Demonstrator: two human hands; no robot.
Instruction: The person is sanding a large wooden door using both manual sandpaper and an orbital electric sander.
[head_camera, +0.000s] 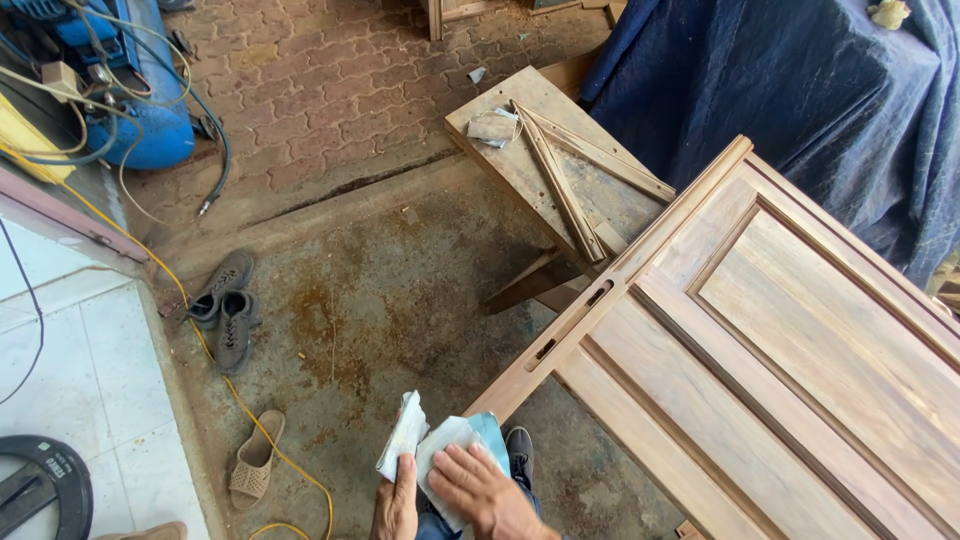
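Observation:
At the bottom centre, my left hand (397, 503) grips a folded, whitish sheet of sandpaper (406, 436) by its lower edge. My right hand (483, 490) lies flat, fingers spread, on a second pale sheet (452, 440) with a bluish edge. Both hands sit just left of the near corner of a bare wooden panelled door (760, 350) that lies flat and fills the right half of the view. My dark shoe (519, 450) shows beside the right hand.
A low wooden bench (520, 160) with loose wooden strips and a crumpled mask stands beyond the door. A blue cloth (800, 90) covers something at top right. Dark shoes (225, 305), a tan sandal (255, 460), a yellow cable and a blue compressor (140, 110) lie left.

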